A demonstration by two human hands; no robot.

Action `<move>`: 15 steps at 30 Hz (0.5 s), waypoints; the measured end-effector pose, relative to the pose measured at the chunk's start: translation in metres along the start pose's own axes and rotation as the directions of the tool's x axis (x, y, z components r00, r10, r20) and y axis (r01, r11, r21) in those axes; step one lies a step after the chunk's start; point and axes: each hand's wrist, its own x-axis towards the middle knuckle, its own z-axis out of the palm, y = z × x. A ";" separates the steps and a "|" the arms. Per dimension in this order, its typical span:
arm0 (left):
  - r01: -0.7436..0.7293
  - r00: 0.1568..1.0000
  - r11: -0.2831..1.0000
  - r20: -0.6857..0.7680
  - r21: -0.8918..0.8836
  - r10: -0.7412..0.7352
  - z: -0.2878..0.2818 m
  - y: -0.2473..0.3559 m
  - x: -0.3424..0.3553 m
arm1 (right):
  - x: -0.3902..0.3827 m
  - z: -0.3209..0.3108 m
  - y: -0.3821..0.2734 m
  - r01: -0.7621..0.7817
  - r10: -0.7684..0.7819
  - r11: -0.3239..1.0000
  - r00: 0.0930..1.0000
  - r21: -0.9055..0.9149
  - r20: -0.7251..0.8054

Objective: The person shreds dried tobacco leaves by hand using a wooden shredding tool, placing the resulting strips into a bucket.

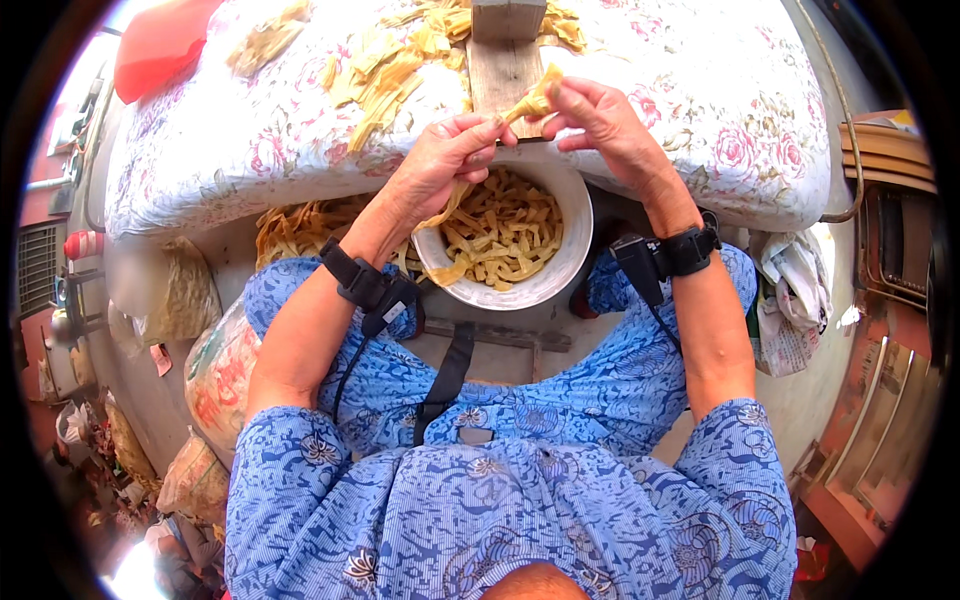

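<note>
My left hand (455,150) pinches a yellow, dried-looking, leaf-like strip (527,104), which looks twisted or folded. The thumb and forefinger of my right hand (612,130) close on its far end, while the other fingers are loosely bent. A length of strip (446,208) hangs below my left hand toward a white bowl (578,205). That bowl stands between my knees, under my hands, and is full of short folded yellow pieces (505,235). Beyond my hands, a wooden board with an upright block (507,70) rests on the bed's edge.
Loose yellow strips (385,75) lie on the flowered bed cover (265,120), and more strips (300,235) hang or lie left of the bowl. A red sheet-like thing (165,50) sits at the far left. Plastic bags (795,290) are by my right knee.
</note>
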 end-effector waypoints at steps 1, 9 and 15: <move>0.015 1.000 1.000 0.015 -0.022 -0.015 -0.001 0.000 0.000 | -0.004 0.003 -0.002 -0.052 0.054 0.998 0.995 -0.025 0.085; -0.008 1.000 0.999 0.013 -0.040 0.009 -0.010 0.010 0.004 | 0.006 0.000 0.003 -0.009 0.031 0.937 0.998 0.348 -0.059; -0.122 0.971 0.897 -0.136 0.425 0.197 -0.014 0.039 0.028 | 0.043 -0.001 0.005 0.140 -0.091 0.966 0.971 0.218 -0.221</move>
